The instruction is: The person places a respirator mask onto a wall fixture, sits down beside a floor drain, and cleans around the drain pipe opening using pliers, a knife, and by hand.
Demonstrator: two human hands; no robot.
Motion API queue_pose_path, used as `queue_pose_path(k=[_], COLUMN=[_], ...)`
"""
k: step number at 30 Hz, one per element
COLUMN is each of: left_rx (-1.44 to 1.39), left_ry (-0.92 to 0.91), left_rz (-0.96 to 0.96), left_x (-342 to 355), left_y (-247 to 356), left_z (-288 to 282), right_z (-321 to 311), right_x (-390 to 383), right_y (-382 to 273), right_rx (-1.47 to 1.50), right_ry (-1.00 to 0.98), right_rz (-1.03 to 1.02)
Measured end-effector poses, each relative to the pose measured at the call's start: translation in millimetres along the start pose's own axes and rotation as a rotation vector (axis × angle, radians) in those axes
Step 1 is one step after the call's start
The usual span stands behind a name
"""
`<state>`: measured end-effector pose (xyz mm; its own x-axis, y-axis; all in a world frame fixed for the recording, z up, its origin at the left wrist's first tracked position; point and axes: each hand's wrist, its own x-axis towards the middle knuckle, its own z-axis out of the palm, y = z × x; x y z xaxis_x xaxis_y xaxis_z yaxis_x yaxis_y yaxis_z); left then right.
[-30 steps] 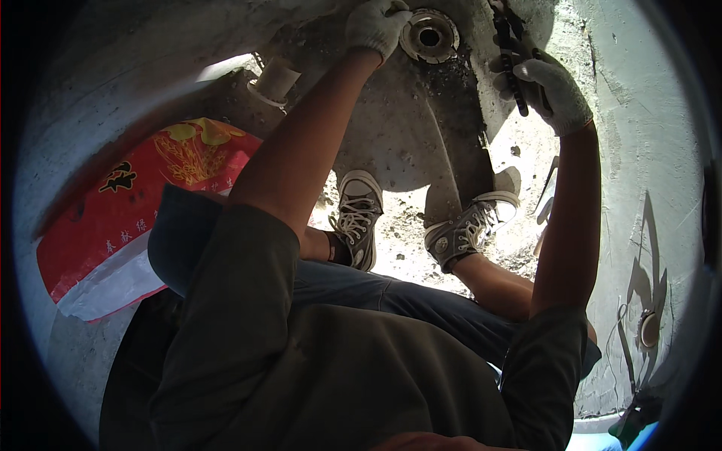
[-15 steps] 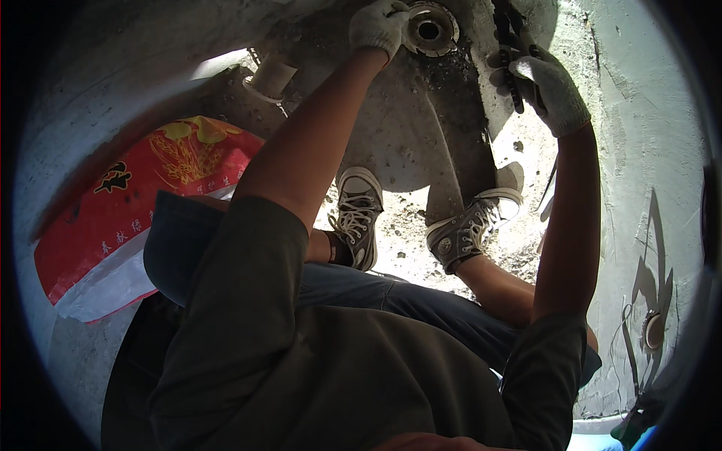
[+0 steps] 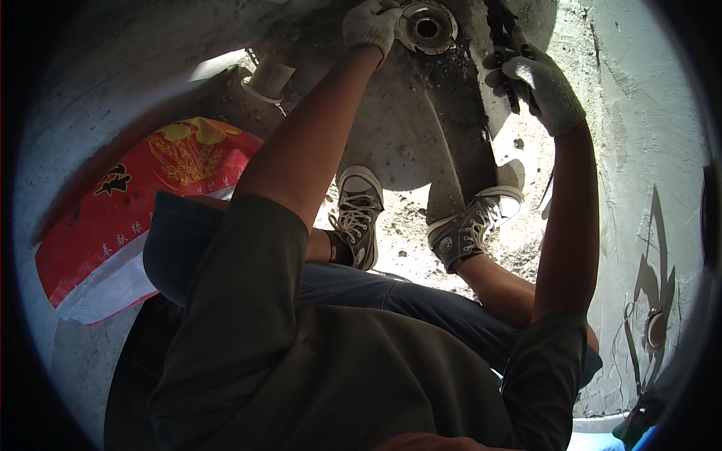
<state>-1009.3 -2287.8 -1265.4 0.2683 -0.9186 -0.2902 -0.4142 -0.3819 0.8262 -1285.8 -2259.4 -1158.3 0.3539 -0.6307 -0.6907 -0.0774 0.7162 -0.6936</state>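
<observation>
My left hand [image 3: 370,27], in a whitish work glove, is at the top of the view with its fingers curled at the left rim of a round grey metal flange [image 3: 410,30]. The flange has a dark hole in its middle and a notched rim. To the right, my gloved right hand [image 3: 555,92] is closed around a slim dark tool [image 3: 520,41] that points up and away from me. Its far end merges with shadow, so its kind cannot be made out. Sunlight falls on this hand and the ground beneath.
A red printed sack [image 3: 143,188] lies on the left. Near it stands a pale cylindrical piece [image 3: 271,77] with a flanged end. My sneakers [image 3: 357,218] rest on gritty ground between my hands and knees. A curved grey wall [image 3: 639,135] rises on the right, with a small round knob [image 3: 656,329].
My right hand and the dark tool have shifted slightly up and to the left. My left hand has edged a little left, and the flange has barely moved.
</observation>
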Motion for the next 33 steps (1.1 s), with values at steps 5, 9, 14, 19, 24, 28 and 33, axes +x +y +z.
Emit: queue_pose_path(k=[5,9,14,19,24,28,33], left_rx=[-0.088,-0.145,-0.097,0.216,0.525,0.779,0.227], left_ry=[-0.017,-0.023,-0.045,-0.061,-0.014,-0.062,-0.039], left_rz=[-0.057,-0.124,-0.043,0.034,0.056,0.214,-0.046], left_x=[1.4,-1.5,2.4,-12.7,17.0,10.1,-4.3], left_y=[-11.9,-10.7,-21.6,-1.0,-57.6,-63.6,-12.0], left_z=[-0.2,2.9,-5.9,7.1,3.2,16.1,3.5], right_z=[5.6,9.6,44.1,71.1,106.1,84.3,103.6], right_x=[0.1,5.2,18.3,4.5,7.3,46.2,18.4], right_y=[0.7,-3.5,-2.1,-43.2,-77.0,-35.8,-74.1], right_rx=[0.025,-0.379,-0.815,-1.118,-1.041,-1.260,-1.229], right_ry=[0.016,0.039,0.250,0.240,0.226,0.214,0.231], right_rz=[-0.039,-0.044,-0.575,-0.609,-0.606,-0.603,-0.464])
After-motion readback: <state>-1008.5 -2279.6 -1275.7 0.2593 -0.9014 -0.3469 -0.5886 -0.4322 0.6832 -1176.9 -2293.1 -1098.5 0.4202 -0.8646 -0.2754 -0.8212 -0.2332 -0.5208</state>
